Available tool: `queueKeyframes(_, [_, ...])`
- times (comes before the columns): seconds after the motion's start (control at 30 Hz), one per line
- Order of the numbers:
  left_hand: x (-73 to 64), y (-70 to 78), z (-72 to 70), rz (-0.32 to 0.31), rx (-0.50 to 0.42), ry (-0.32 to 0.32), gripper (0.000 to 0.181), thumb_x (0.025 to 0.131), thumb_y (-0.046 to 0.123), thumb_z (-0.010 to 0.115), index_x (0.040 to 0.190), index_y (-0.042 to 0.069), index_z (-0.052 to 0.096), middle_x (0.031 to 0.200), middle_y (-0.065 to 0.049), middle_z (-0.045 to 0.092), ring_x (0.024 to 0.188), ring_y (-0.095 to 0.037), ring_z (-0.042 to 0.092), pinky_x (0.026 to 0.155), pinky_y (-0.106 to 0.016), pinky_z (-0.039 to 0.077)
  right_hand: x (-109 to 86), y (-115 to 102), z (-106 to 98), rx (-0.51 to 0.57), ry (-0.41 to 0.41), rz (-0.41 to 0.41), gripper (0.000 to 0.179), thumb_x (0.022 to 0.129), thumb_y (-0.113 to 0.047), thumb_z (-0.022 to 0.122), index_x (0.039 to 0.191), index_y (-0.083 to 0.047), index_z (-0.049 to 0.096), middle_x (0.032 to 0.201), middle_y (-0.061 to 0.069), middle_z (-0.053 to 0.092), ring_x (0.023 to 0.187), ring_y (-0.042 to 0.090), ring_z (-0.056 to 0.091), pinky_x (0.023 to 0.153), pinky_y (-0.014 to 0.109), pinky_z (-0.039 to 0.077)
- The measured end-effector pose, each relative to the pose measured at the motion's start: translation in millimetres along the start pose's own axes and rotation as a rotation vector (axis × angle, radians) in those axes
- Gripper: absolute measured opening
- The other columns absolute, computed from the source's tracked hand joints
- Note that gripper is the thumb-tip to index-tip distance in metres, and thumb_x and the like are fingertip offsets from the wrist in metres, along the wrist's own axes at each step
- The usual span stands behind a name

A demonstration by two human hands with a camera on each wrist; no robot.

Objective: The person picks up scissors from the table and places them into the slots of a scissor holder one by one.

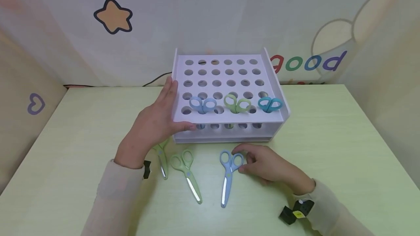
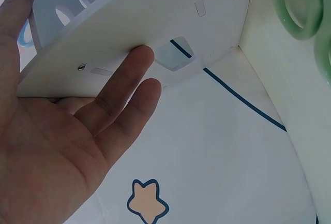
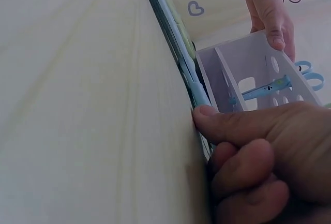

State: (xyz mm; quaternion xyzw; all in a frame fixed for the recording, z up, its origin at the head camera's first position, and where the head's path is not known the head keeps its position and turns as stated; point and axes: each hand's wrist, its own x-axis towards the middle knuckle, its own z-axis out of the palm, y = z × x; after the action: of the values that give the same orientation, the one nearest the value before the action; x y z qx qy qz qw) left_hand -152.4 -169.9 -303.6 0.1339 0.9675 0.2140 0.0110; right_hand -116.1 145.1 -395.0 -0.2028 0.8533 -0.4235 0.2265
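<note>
My left hand (image 1: pixel 152 121) rests on the left side of a white rack (image 1: pixel 226 117) with rows of round holes. Its fingers lie straight along the side wall, and the thumb reaches across the front edge. On the table in front, blue scissors (image 1: pixel 227 177) lie flat, blades toward me. My right hand (image 1: pixel 262 161) pinches their right handle loop with thumb and index finger; its other fingers curl under. Light blue scissors (image 1: pixel 202 105), green scissors (image 1: pixel 237 105) and teal scissors (image 1: pixel 269 105) stand in the rack's front holes, handles up.
Green-handled scissors (image 1: pixel 187 174) lie on the table (image 1: pixel 328 148) left of the blue ones. Another green pair (image 1: pixel 161 159) lies partly hidden beneath my left wrist. A patterned wall covering (image 1: pixel 210 14) stands behind the rack, with a dark cable (image 1: pixel 157 78) along its foot.
</note>
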Motion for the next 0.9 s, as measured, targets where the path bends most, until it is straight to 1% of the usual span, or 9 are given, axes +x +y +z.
queueKeyframes(0.1, [-0.4, -0.4, -0.2, 0.0, 0.0, -0.002, 0.128, 0.078, 0.056, 0.083, 0.163, 0.008, 0.0, 0.168, -0.006, -0.01, 0.078, -0.028, 0.058, 0.06, -0.035, 0.043, 0.7, 1.8, 0.6, 0.013, -0.006, -0.021, 0.036, 0.089, -0.011, 0.078, 0.122, -0.013, 0.065, 0.064, 0.001, 0.051, 0.037, 0.013, 0.044, 0.038, 0.027, 0.037])
queueKeyframes(0.2, [-0.8, -0.8, -0.4, -0.003, -0.002, -0.006, 0.128, 0.078, 0.057, 0.083, 0.163, 0.009, -0.001, 0.168, -0.005, -0.011, 0.075, -0.028, 0.058, 0.06, -0.036, 0.043, 0.8, 4.8, 0.2, 0.091, -0.037, -0.028, 0.034, 0.09, -0.011, 0.077, 0.121, -0.012, 0.064, 0.067, 0.004, 0.055, 0.038, 0.016, 0.049, 0.039, 0.029, 0.042])
queueKeyframes(0.37, [-0.8, -0.9, -0.9, -0.009, -0.005, -0.013, 0.128, 0.078, 0.057, 0.082, 0.163, 0.01, -0.001, 0.168, -0.003, -0.012, 0.073, -0.027, 0.057, 0.06, -0.036, 0.042, 0.5, 9.6, -2.3, 0.317, -0.109, -0.043, 0.035, 0.094, -0.002, 0.07, 0.125, -0.005, 0.056, 0.085, 0.015, 0.066, 0.048, 0.024, 0.062, 0.043, 0.033, 0.05])
queueKeyframes(0.47, [0.0, -0.9, -1.0, -0.007, -0.002, -0.011, 0.128, 0.078, 0.057, 0.082, 0.163, 0.01, -0.001, 0.168, -0.003, -0.012, 0.07, -0.026, 0.056, 0.06, -0.036, 0.042, 1.4, 11.2, -3.1, 0.439, -0.138, -0.097, 0.037, 0.095, 0.003, 0.064, 0.129, 0.002, 0.05, 0.098, 0.018, 0.066, 0.058, 0.028, 0.068, 0.048, 0.035, 0.053])
queueKeyframes(0.53, [0.6, -1.0, -1.0, -0.003, 0.0, -0.007, 0.128, 0.078, 0.058, 0.082, 0.163, 0.01, -0.001, 0.168, -0.002, -0.012, 0.07, -0.026, 0.056, 0.06, -0.036, 0.043, 2.3, 11.9, -4.0, 0.498, -0.141, -0.14, 0.037, 0.097, 0.004, 0.061, 0.131, 0.005, 0.046, 0.101, 0.019, 0.064, 0.064, 0.029, 0.071, 0.051, 0.036, 0.055])
queueKeyframes(0.63, [1.1, -1.3, -1.0, 0.0, -0.001, -0.001, 0.129, 0.077, 0.058, 0.082, 0.163, 0.01, -0.001, 0.168, -0.002, -0.012, 0.071, -0.027, 0.056, 0.06, -0.036, 0.043, 3.0, 11.8, -5.8, 0.581, -0.113, -0.186, 0.034, 0.1, 0.004, 0.056, 0.132, 0.009, 0.044, 0.097, 0.023, 0.066, 0.068, 0.03, 0.072, 0.055, 0.038, 0.057])
queueKeyframes(0.7, [1.1, -1.6, -0.9, 0.001, -0.005, 0.001, 0.129, 0.077, 0.058, 0.083, 0.163, 0.01, -0.002, 0.168, -0.002, -0.012, 0.074, -0.027, 0.057, 0.061, -0.036, 0.043, 2.1, 10.8, -7.2, 0.634, -0.07, -0.184, 0.028, 0.102, 0.001, 0.054, 0.129, 0.008, 0.048, 0.091, 0.024, 0.068, 0.068, 0.029, 0.072, 0.057, 0.038, 0.057])
queueKeyframes(0.8, [0.9, -1.8, -0.5, 0.0, -0.015, 0.001, 0.128, 0.078, 0.056, 0.083, 0.163, 0.011, -0.001, 0.168, -0.002, -0.012, 0.076, -0.027, 0.058, 0.062, -0.036, 0.044, 0.4, 7.8, -8.7, 0.723, 0.014, -0.165, 0.018, 0.103, -0.002, 0.054, 0.121, 0.0, 0.059, 0.085, 0.02, 0.07, 0.065, 0.024, 0.071, 0.057, 0.036, 0.057])
queueKeyframes(0.9, [0.1, -2.7, 0.1, -0.001, -0.019, 0.004, 0.128, 0.078, 0.056, 0.083, 0.163, 0.011, -0.002, 0.168, -0.003, -0.011, 0.079, -0.028, 0.059, 0.063, -0.037, 0.045, -0.9, 3.8, -10.0, 0.797, 0.08, -0.152, 0.017, 0.104, -0.003, 0.054, 0.114, -0.01, 0.065, 0.085, 0.011, 0.071, 0.063, 0.02, 0.07, 0.057, 0.032, 0.057])
